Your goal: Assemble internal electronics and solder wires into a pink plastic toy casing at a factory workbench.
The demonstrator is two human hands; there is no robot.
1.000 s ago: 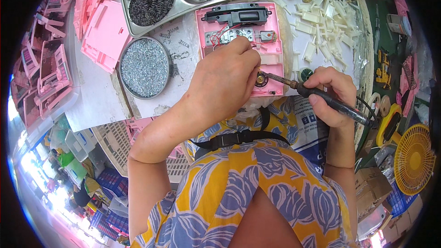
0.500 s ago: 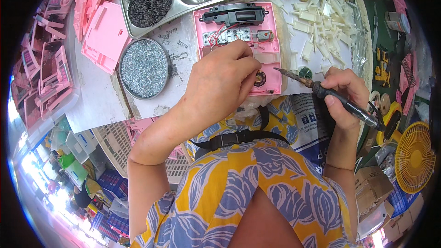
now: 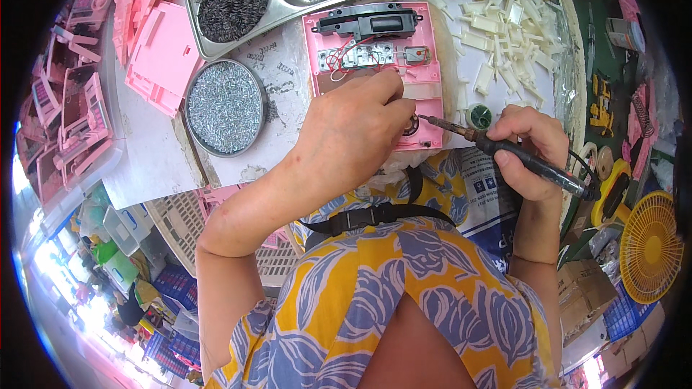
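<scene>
An open pink plastic housing (image 3: 427,138) lies in front of me, with a black plastic part (image 3: 367,23) across its far end and a metal strip with thin red wires (image 3: 360,55) below that. My left hand (image 3: 353,126) reaches over the housing. Its fingers are pinched together beside a small round speaker (image 3: 411,127); what they hold is hidden. In my right hand (image 3: 532,145) is a soldering iron (image 3: 537,166), gripped by its black handle like a pen. The iron's tip points left and is at the speaker's edge, close to my left fingertips.
Left of the housing stands a round tin of small metal pins (image 3: 225,108). A metal tray (image 3: 295,1) with dark springs lies beyond it. White plastic pieces (image 3: 504,25) are heaped at right, near a small round green-filled container (image 3: 478,116). Pink panels (image 3: 166,50) lie at left.
The soldering iron has moved left with my right hand, its tip now at the speaker. My left hand has shifted slightly right and down, covering more of the speaker.
</scene>
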